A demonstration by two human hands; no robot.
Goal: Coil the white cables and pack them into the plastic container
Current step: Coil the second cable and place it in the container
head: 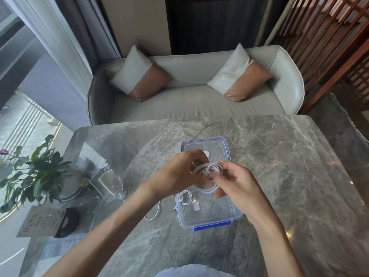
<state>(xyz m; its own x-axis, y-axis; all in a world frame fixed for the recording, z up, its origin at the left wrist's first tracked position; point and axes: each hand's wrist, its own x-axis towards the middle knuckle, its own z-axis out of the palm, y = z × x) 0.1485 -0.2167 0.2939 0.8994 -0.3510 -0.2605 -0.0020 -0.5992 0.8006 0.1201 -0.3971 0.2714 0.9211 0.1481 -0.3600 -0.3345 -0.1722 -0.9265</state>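
Note:
A white cable (209,170) is wound into a small coil held between both hands, just above the clear plastic container (235,214). My left hand (179,172) grips the coil's left side. My right hand (237,182) pinches its right side with thumb and fingers. The container has blue clips and sits open on the marble table (279,156). Its clear lid (201,143) lies flat just behind it. A second white cable (159,208) trails from the container's left rim onto the table. A small white plug (196,207) lies inside the container.
A glass vessel (109,184) and a potted plant (38,174) stand at the table's left. A card in a black stand (46,220) sits near the left front edge. A grey sofa (195,100) with two cushions is behind the table.

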